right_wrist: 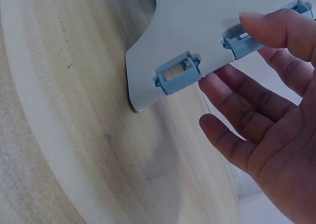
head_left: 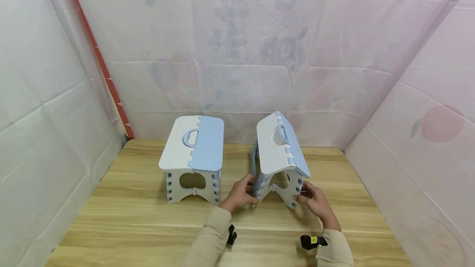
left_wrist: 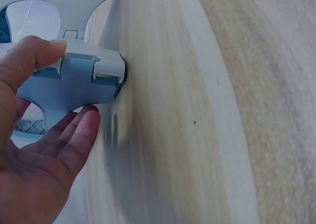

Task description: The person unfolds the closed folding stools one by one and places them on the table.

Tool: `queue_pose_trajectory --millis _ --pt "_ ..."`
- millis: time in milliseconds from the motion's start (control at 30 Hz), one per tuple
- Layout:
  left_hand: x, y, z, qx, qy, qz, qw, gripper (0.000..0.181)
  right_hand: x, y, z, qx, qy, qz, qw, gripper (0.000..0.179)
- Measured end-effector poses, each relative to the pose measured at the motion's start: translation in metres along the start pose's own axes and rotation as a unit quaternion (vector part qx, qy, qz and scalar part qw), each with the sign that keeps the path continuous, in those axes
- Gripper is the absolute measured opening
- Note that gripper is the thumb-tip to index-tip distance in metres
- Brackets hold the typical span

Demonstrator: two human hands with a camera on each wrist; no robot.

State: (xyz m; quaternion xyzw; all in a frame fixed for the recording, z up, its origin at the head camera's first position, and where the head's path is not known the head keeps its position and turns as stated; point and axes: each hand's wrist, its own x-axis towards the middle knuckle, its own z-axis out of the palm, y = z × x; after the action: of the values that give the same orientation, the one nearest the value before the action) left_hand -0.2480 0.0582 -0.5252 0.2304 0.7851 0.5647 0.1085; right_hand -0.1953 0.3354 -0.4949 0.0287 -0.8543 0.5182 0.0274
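Note:
A white and light-blue folding step stool (head_left: 271, 162) stands on the table between my two hands, partly folded, its top bent into a peak along the middle seam. With thumb and fingers on opposite sides, my left hand (head_left: 240, 195) grips the foot end of its left leg (left_wrist: 79, 91). My right hand (head_left: 315, 201) holds the outer edge of the right leg (right_wrist: 168, 41), thumb on the front face and fingers behind, the lower fingers spread. A curved blue handle (head_left: 283, 134) lies at the ridge of the top.
To the left, a matching step stool (head_left: 208, 147) stands fully unfolded with a flat top. Both are on a wood-grain table (head_left: 141, 226). Pale printed sheets (head_left: 237, 85) enclose the table at the back and both sides, with a red strip (head_left: 100, 61) at the back left corner.

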Motion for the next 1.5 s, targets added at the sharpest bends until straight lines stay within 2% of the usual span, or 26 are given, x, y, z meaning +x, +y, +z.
queue_pose_trajectory --millis 500,800,1200,1400,1500 --pt "-0.0026 -0.0006 -0.0073 -0.013 -0.014 -0.026 0.9995 0.062 0.0001 -0.0039 -0.0052 0.014 -0.014 0.004 0.9998 0.048" --pt "-0.002 -0.001 -0.0066 -0.013 -0.009 -0.02 0.9997 0.059 -0.0019 -0.0065 -0.0057 0.018 -0.007 0.021 0.9996 0.049" --pt "-0.0031 -0.0017 -0.0052 -0.024 -0.008 -0.03 0.9992 0.062 0.0001 -0.002 -0.0052 0.023 -0.01 0.025 0.9994 0.052" --pt "-0.002 0.0004 -0.004 -0.034 -0.008 -0.033 0.9988 0.063 -0.0004 -0.0037 -0.0034 0.002 -0.014 0.021 0.9997 0.05" --pt "-0.0019 -0.0004 -0.0037 -0.021 -0.003 -0.027 0.9994 0.062 -0.0014 -0.0069 0.0 -0.013 -0.008 0.013 0.9998 0.049"
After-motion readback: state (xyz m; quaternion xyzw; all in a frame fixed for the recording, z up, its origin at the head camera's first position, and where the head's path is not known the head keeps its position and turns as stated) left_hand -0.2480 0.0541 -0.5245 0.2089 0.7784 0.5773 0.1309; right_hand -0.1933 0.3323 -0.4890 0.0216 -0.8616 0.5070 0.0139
